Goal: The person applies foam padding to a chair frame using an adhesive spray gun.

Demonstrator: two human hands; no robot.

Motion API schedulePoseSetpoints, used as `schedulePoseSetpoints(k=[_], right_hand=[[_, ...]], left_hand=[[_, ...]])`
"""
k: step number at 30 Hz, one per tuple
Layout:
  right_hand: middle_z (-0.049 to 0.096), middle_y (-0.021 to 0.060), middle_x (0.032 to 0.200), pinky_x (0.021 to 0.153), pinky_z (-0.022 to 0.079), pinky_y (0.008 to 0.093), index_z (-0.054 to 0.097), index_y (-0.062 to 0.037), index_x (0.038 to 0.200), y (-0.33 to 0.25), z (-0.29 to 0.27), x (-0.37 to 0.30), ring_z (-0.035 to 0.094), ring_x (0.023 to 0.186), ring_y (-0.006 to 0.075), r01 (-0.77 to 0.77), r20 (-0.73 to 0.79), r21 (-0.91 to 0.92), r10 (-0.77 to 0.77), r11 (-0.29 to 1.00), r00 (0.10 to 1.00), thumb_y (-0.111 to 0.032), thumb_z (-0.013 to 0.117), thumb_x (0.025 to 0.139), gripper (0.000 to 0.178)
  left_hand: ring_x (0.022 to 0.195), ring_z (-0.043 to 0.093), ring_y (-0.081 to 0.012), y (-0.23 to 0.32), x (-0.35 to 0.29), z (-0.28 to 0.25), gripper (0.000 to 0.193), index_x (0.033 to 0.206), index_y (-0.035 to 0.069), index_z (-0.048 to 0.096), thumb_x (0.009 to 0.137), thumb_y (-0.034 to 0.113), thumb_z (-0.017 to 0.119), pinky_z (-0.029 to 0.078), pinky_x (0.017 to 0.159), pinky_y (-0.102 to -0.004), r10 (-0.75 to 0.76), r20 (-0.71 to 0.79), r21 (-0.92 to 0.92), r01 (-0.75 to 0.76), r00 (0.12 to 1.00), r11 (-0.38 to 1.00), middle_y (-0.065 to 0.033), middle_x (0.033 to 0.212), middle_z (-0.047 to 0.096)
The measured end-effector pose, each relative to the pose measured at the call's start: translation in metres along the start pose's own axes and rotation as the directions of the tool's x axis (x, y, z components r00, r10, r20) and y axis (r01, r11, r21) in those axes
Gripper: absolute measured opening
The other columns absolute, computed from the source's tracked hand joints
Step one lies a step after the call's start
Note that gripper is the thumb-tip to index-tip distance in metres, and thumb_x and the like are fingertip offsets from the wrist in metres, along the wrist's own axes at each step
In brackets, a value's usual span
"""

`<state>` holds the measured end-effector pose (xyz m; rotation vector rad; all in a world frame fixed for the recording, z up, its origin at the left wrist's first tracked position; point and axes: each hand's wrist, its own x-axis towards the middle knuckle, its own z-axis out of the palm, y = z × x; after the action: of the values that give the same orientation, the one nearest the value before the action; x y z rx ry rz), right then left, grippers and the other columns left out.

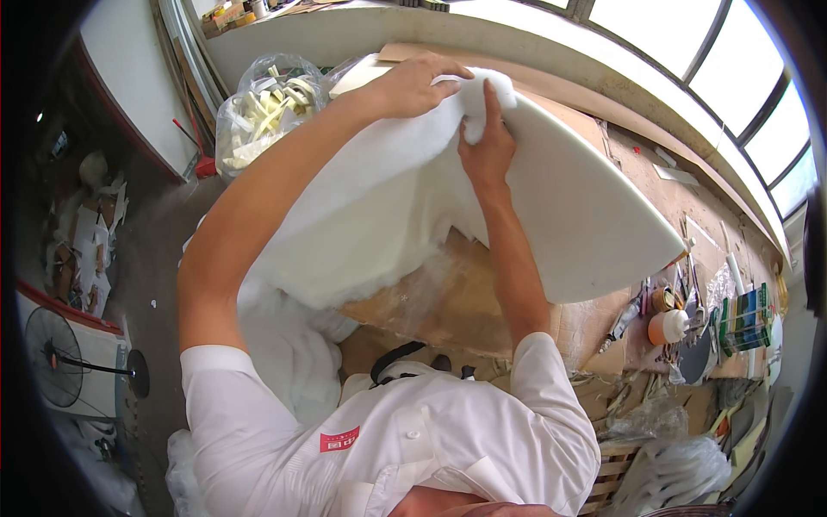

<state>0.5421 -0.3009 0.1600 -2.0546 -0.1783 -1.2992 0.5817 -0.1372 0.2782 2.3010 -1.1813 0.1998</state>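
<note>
A thick sheet of white fluffy batting point(392, 138) drapes over a large curved piece of white foam point(590, 198) on the workbench. At the top of the foam, a corner of the batting is folded up. My left hand point(418, 86) grips the batting's upper edge from the left, thumb and fingers bent onto it. My right hand point(488, 148) pinches the folded flap just beside it, with the index finger pointing up along it. The batting hides parts of the fingertips. More batting point(289, 345) hangs in soft folds below my left arm.
Pliers-like hand tools point(622, 326), a squeeze bottle point(668, 327) and a green rack point(745, 320) lie on the bench at right. A clear bag of foam strips point(271, 108) stands at back left. A black fan point(56, 358) is at far left, windows at far right.
</note>
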Motion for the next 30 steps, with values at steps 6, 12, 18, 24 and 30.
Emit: schedulePoseSetpoints(k=[6, 12, 18, 24, 30], right_hand=[[0.066, 0.0135, 0.080, 0.068, 0.052, 0.0384, 0.061, -0.0083, 0.115, 0.023, 0.023, 0.010, 0.066, 0.074, 0.0303, -0.006, -0.165, -0.025, 0.002, 1.000, 0.986, -0.005, 0.069, 0.073, 0.042], [0.067, 0.0178, 0.089, 0.080, 0.051, 0.0443, 0.062, -0.0048, 0.096, 0.092, 0.053, -0.116, 0.065, 0.082, 0.0350, -0.070, 0.509, -0.208, 0.169, 0.976, 0.844, -0.011, 0.071, 0.072, 0.027], [0.066, 0.0170, 0.103, 0.080, 0.050, 0.0364, 0.062, -0.0041, 0.110, 0.029, 0.001, -0.057, 0.065, 0.088, 0.0333, -0.224, 0.266, 0.454, 0.108, 0.862, 0.958, -0.010, 0.072, 0.078, 0.035], [0.063, 0.0142, 0.110, 0.084, 0.047, 0.0332, 0.061, 0.0006, 0.110, 0.026, 0.031, -0.001, 0.060, 0.097, 0.0221, -0.083, 0.099, 0.697, 0.019, 0.712, 0.995, -0.008, 0.069, 0.081, 0.031], [0.065, 0.0173, 0.087, 0.078, 0.048, 0.0350, 0.064, 0.0041, 0.095, 0.023, 0.049, -0.010, 0.062, 0.081, 0.0254, -0.267, 0.254, 0.602, 0.136, 0.752, 0.958, -0.007, 0.062, 0.083, 0.017]], left_hand=[[0.138, 0.026, -0.0354, -0.018, 0.028, 0.026, 0.067, 0.139, 0.024, 0.042, 0.076, 0.001, 0.040, 0.023, 0.114, -0.0405, -0.136, 0.218, -0.009, 0.142, 0.966, 0.990, -0.0216, 0.149, 0.025], [0.141, 0.021, -0.0324, -0.024, 0.027, 0.023, 0.063, 0.140, 0.018, 0.043, 0.077, 0.006, 0.040, 0.023, 0.113, -0.0402, -0.084, 0.241, -0.030, 0.094, 0.967, 0.995, -0.0187, 0.152, 0.021], [0.142, 0.019, -0.0294, -0.005, 0.007, 0.016, 0.052, 0.139, 0.011, 0.045, 0.088, 0.022, 0.039, 0.018, 0.114, -0.0363, -0.235, 0.182, -0.225, 0.273, 0.955, 0.935, -0.0159, 0.153, 0.021], [0.141, 0.023, -0.0255, -0.016, 0.002, 0.019, 0.045, 0.132, 0.005, 0.051, 0.095, 0.026, 0.038, 0.018, 0.114, -0.0350, -0.278, 0.148, -0.447, 0.314, 0.949, 0.837, -0.0148, 0.151, 0.028], [0.142, 0.022, -0.0264, -0.015, -0.003, 0.018, 0.048, 0.130, 0.008, 0.053, 0.083, 0.008, 0.044, 0.021, 0.114, -0.0371, -0.205, 0.112, -0.242, 0.227, 0.972, 0.944, -0.0148, 0.149, 0.031]])
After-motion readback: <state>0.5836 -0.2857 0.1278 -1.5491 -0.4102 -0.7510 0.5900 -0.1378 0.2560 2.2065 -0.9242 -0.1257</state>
